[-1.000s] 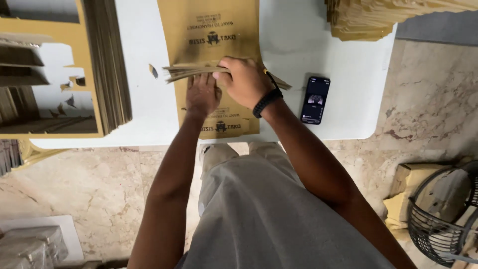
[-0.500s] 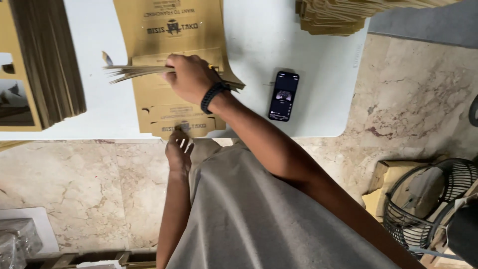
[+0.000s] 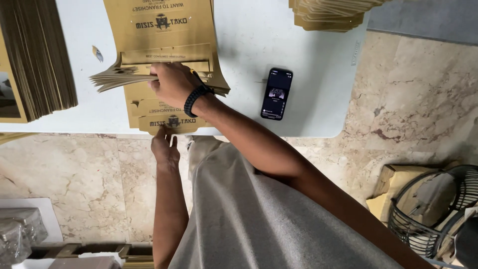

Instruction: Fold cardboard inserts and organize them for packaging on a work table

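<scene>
My right hand [image 3: 173, 83], a black band on its wrist, grips a thin stack of flat tan cardboard sheets [image 3: 124, 77] and lifts one end off a larger flat printed tan cardboard sheet [image 3: 159, 30] on the white table [image 3: 318, 74]. My left hand [image 3: 165, 148] is at the table's near edge, its fingertips touching the lowest printed sheet [image 3: 172, 122] that overhangs the edge. My grey shirt fills the lower middle of the view.
A black phone [image 3: 277, 93] with a lit screen lies right of the sheets. Tall stacks of flat cardboard stand at the left [image 3: 37, 55] and top right [image 3: 328, 15]. A black wire basket [image 3: 433, 214] sits on the marble floor at lower right.
My left hand slid from on top of the sheets down to the table's near edge. My right hand kept its grip on the stack. The view shifted right.
</scene>
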